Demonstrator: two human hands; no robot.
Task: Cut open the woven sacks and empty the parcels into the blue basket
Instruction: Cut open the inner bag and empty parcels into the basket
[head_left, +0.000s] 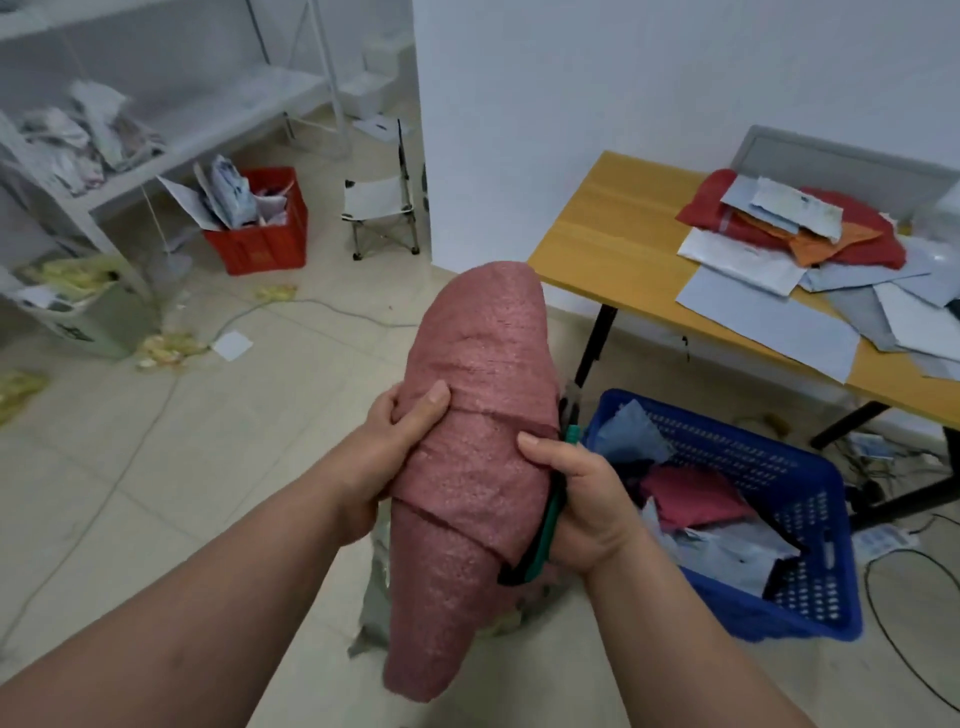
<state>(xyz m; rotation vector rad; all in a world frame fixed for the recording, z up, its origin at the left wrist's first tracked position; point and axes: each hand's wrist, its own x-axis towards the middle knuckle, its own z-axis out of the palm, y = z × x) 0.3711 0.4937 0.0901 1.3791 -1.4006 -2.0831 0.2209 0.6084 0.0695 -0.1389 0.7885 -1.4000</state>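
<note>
Fingers of both hands wrap a rolled red woven sack (475, 441) held up over the floor.

Left hand (387, 457) curls round the sack's side at 9 o'clock; right hand (582, 504) presses it from 3 o'clock with the thumb on the weave, while pinning a green-and-black cutting tool (545, 525) against it. Blue basket (810, 525) sits on the floor at 3 o'clock of the sack, already holding grey and red parcels (727, 540), so some emptying looks done. Whether this sack is cut or emptied cannot be told; it looks bundled and slack, perhaps spent.
</note>
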